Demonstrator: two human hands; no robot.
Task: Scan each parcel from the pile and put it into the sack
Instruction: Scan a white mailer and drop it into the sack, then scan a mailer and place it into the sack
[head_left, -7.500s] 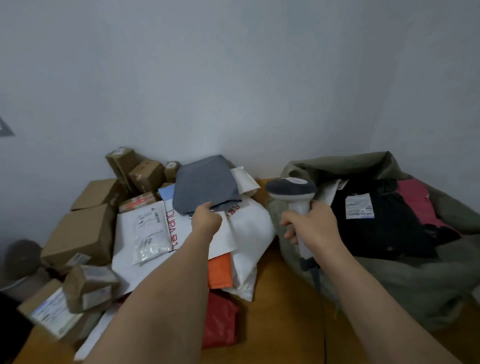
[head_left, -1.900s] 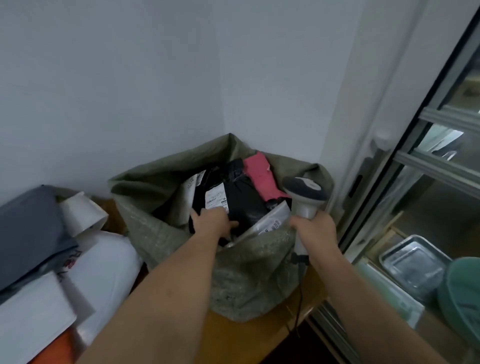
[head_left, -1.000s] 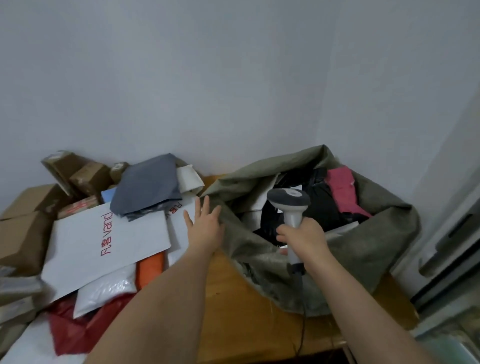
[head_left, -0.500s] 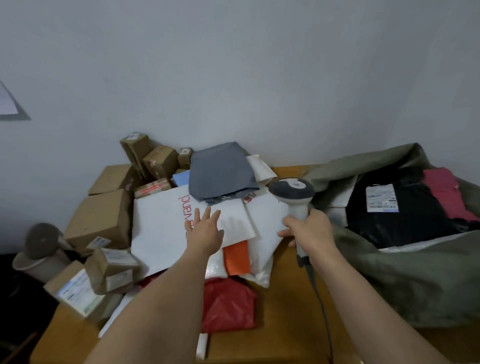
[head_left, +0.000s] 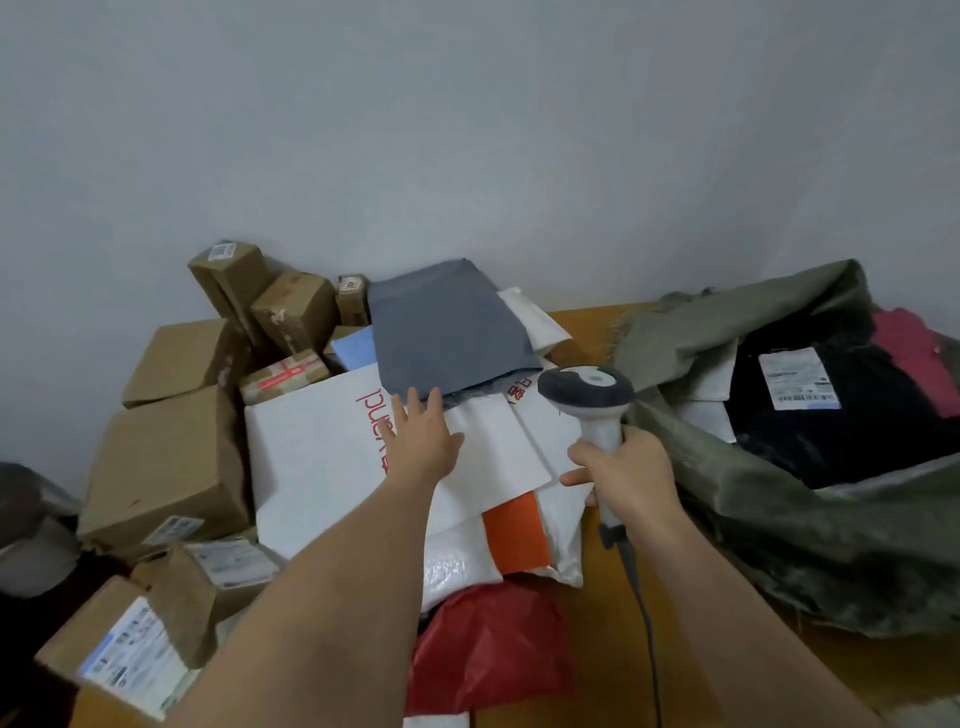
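Left hand (head_left: 421, 444) spread flat, fingertips at near edge of grey mailer (head_left: 447, 335) atop parcel pile (head_left: 322, 441) on desk's left side. Right hand (head_left: 621, 467) grips barcode scanner (head_left: 589, 402). Green sack (head_left: 810, 530) at desk's right edge, holding black parcel (head_left: 831, 415).

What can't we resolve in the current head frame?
- Grey mailer: no label shows on the side facing the head camera.
- Left hand: fingers straight at the mailer's near edge; contact unclear.
- Label on the black parcel in the sack: print too small.
- Sack: right side cut off by the frame edge.
- Scanner in the right hand: window faces away.
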